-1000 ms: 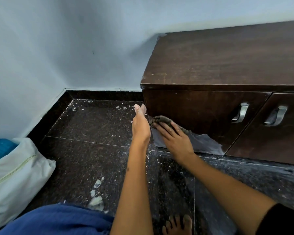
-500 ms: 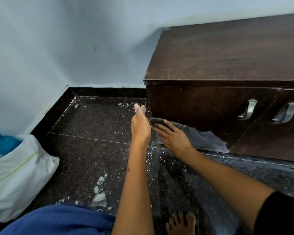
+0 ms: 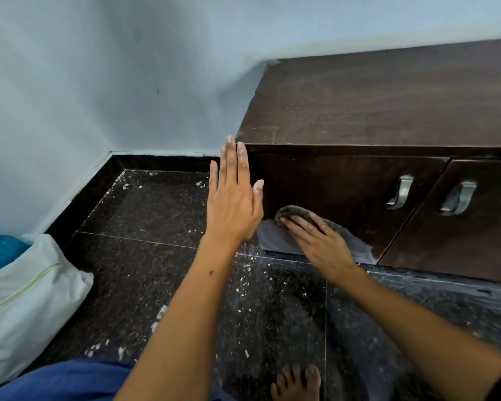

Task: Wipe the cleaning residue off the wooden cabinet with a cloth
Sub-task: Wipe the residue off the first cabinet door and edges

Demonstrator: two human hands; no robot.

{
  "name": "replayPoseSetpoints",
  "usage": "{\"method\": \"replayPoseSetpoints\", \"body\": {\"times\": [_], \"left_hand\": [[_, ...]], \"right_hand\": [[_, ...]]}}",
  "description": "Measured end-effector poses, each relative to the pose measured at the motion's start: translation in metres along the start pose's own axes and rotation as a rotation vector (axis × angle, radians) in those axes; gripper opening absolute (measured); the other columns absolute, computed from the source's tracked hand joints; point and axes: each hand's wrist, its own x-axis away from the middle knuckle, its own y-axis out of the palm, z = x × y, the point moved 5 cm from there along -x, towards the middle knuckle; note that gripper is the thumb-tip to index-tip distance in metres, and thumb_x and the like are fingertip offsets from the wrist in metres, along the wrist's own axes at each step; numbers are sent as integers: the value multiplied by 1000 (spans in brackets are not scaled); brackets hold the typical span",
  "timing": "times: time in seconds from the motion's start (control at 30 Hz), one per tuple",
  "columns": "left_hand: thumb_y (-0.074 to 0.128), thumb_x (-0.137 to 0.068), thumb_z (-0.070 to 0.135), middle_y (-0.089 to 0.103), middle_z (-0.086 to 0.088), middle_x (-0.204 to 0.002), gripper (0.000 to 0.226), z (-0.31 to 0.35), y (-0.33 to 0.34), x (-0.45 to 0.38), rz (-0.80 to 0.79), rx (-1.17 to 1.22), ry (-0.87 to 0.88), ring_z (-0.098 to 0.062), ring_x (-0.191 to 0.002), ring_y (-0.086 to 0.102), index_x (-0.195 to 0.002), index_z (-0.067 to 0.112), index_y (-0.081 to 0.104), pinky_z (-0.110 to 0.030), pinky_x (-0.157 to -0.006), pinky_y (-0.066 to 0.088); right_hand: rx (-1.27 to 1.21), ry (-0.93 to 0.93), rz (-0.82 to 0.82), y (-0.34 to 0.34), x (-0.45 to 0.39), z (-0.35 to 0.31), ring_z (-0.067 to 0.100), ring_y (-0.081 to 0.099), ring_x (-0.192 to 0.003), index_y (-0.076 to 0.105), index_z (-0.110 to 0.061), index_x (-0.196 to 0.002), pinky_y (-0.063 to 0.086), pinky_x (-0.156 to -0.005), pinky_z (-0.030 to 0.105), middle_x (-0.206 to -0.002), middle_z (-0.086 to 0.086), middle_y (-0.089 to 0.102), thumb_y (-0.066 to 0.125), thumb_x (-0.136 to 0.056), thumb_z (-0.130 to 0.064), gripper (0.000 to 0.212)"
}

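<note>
Far left of the cabinet (image 3: 382, 99) we see a white bag (image 3: 26, 299) on the floor. Our left hand (image 3: 233, 202) is up by the cabinet's left front corner, fingers straight & apart, holding nothing. Our right hand (image 3: 321, 244) lies flat w/ straight fingers, pressing the cloth (image 3: 294, 214) on the cabinet's low front, left of the 2 handles.

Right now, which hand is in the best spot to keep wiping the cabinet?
The right hand. It already presses the cloth flat against the low front of the wooden cabinet. The left hand is open near the cabinet's corner, holding nothing.
</note>
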Motion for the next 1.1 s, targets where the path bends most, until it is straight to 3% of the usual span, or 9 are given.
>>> {"method": "replayPoseSetpoints", "body": {"times": [0.1, 0.17, 0.3, 0.43, 0.5, 0.63, 0.73, 0.93, 1.1], "left_hand": [[24, -99, 33, -9, -13, -157, 64, -7, -7, -11, 24, -106, 74, -22, -145, -9, -148, 4, -5, -42, -119, -1], [23, -99, 33, -5, -13, -157, 63, -4, -9, -16, 52, -117, 129, -22, -146, -5, -148, 4, -1, -42, -119, -1], [25, -98, 31, 1, -13, -158, 61, -1, -4, -19, 53, -171, 234, -23, -146, -2, -148, 5, 2, -41, -119, -1], [28, -98, 30, 3, -13, -158, 62, -3, -3, -24, 92, -236, 301, -25, -146, -1, -148, 4, 2, -41, -118, -2], [28, -98, 30, 5, -14, -157, 62, -1, -2, -25, 127, -241, 299, -27, -146, 1, -148, 3, 3, -41, -118, -2], [31, -98, 29, 10, -18, -156, 62, -4, 3, -29, 182, -239, 290, -30, -145, 6, -147, 1, 7, -43, -118, 1], [32, -97, 29, 11, -20, -155, 63, -3, 7, -27, 194, -222, 293, -33, -145, 8, -147, 0, 7, -43, -118, 3], [34, -98, 28, 12, -20, -155, 61, 2, 6, -25, 215, -190, 291, -32, -145, 8, -147, -1, 10, -41, -119, 4], [30, -98, 30, 12, -20, -155, 62, 1, 2, -29, 229, -195, 285, -32, -145, 8, -147, -1, 9, -40, -119, 3]], "right_hand": [[-70, 213, 272, -20, 2, 10, 20, 37, -137, 45, -8, -139, 28, -112, 42, -152, 0, 32, 36, -87, -3, 53], [-125, 291, 413, -36, -10, 9, 23, 46, -131, 48, -6, -136, 33, -109, 44, -146, 4, 43, 33, -85, -2, 53], [-68, 179, 338, -32, -31, -12, 14, 38, -137, 39, -16, -141, 25, -114, 35, -150, -7, 36, 29, -88, -14, 54], [-3, -8, 108, 2, -16, -23, 10, 16, -144, 8, -15, -145, 6, -116, 35, -157, -10, 12, 37, -94, -20, 59], [14, 72, 115, 6, -6, -16, 11, 24, -142, 16, -16, -145, 16, -116, 34, -155, -10, 20, 43, -92, -19, 60], [-139, 293, 385, -17, -16, -13, 16, 43, -133, 44, -10, -139, 36, -109, 37, -146, -3, 42, 36, -89, -8, 50], [-124, 230, 422, -24, -35, -23, 14, 40, -135, 37, -13, -141, 31, -112, 35, -148, -5, 40, 36, -92, -14, 49], [-26, 51, 101, 10, -19, -32, 10, 25, -142, 15, -17, -143, 17, -117, 35, -154, -13, 19, 52, -89, -28, 66], [-42, 230, 280, -2, -20, -25, 14, 39, -136, 35, -13, -140, 21, -117, 40, -149, -6, 38, 38, -89, -14, 50]]}}
